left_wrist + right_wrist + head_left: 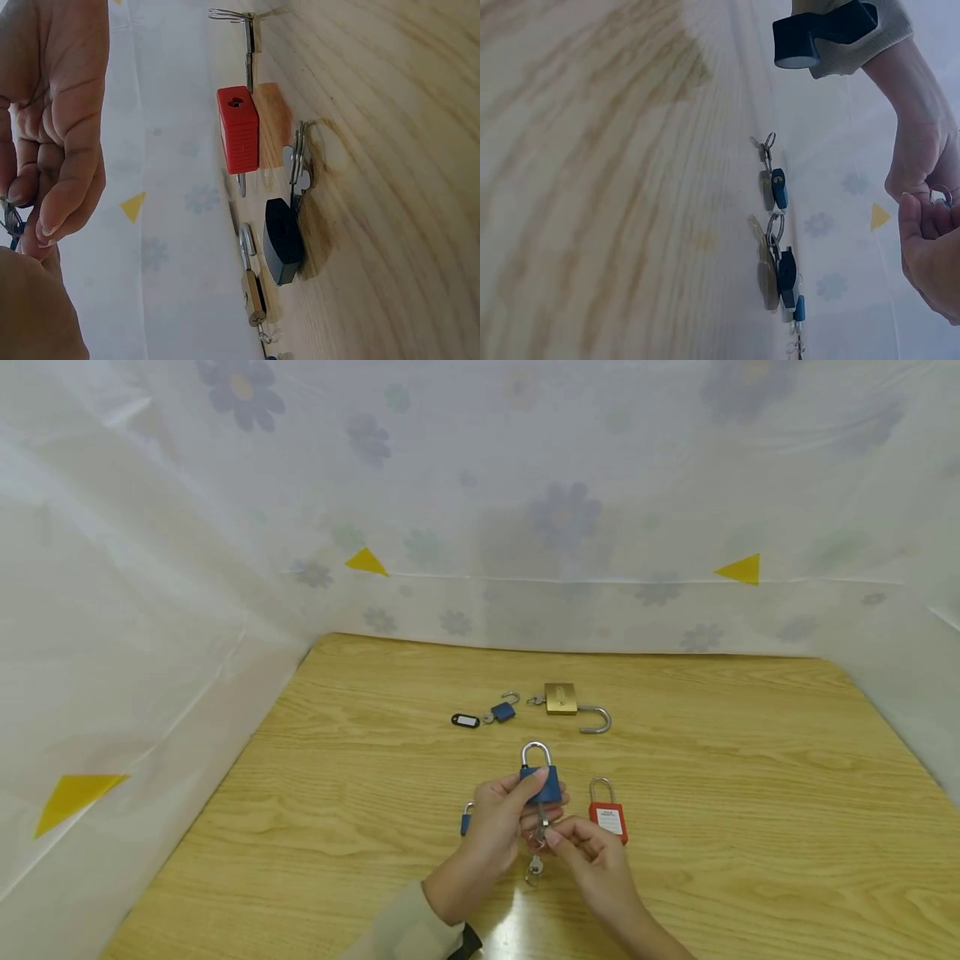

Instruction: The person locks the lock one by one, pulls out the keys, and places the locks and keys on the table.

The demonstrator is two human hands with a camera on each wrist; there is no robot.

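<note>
A blue padlock (542, 785) with its silver shackle pointing up is held in my left hand (498, 818), the thumb pressed on its front face and the fingers behind it. From its underside sticks a key (543, 817). My right hand (600, 860) pinches that key's lower end between thumb and forefinger. In the right wrist view a metal ring (940, 195) shows at the fingertips. Both hands are raised over the wooden table, as the left wrist view shows. A black padlock (283, 240) with keys lies on the table, mostly hidden by my hands in the head view.
A red padlock (607, 820) lies right of my hands, a smaller blue padlock (466, 821) to the left. Farther back are an unlocked brass padlock (560, 699) with keys and a small unlocked blue padlock (503, 712) beside a black key tag (466, 721). White flowered sheeting (420, 468) surrounds the table.
</note>
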